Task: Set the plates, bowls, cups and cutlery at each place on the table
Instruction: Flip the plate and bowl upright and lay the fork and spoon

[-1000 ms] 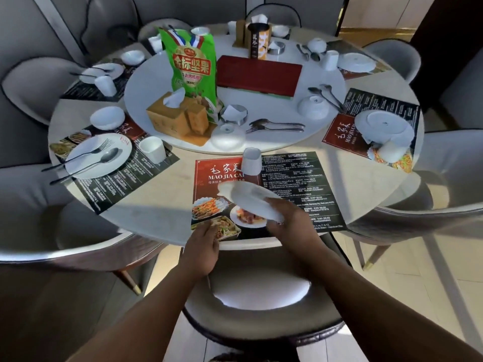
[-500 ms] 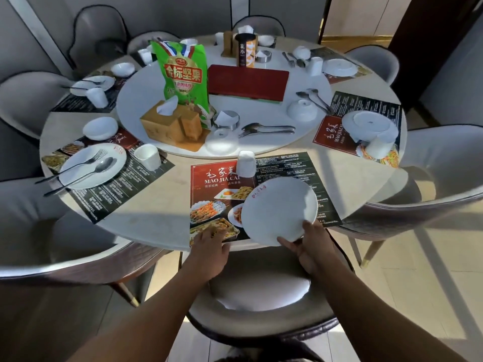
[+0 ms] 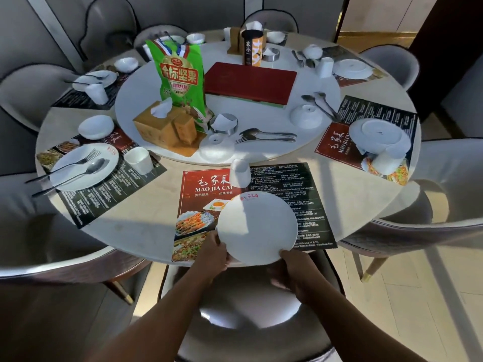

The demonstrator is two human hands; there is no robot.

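A white plate (image 3: pixel 257 228) lies face up on the red and black placemat (image 3: pixel 287 184) at the near place of the round table. My left hand (image 3: pixel 213 253) touches the plate's left near rim with its fingers. My right hand (image 3: pixel 295 273) is at the plate's right near rim, at the table edge. An upturned white cup (image 3: pixel 239 172) stands at the top of this mat. On the turntable (image 3: pixel 261 105) lie an upturned bowl (image 3: pixel 217 150), a fork and spoon (image 3: pixel 264 135), and a second upturned bowl (image 3: pixel 305 116) with cutlery.
The left place holds a plate with fork and spoon (image 3: pixel 83 165), a cup (image 3: pixel 138 160) and a bowl (image 3: pixel 96 127). The right place has a stacked plate and cup (image 3: pixel 379 139). A green snack bag (image 3: pixel 179 84), tissue box (image 3: pixel 164 126) and red menu (image 3: pixel 251 83) occupy the turntable. A chair (image 3: pixel 245 317) is below me.
The plate went from tilted in my right hand to lying flat on the near placemat and shifted left. My left hand moved from the mat's edge to the plate's rim.
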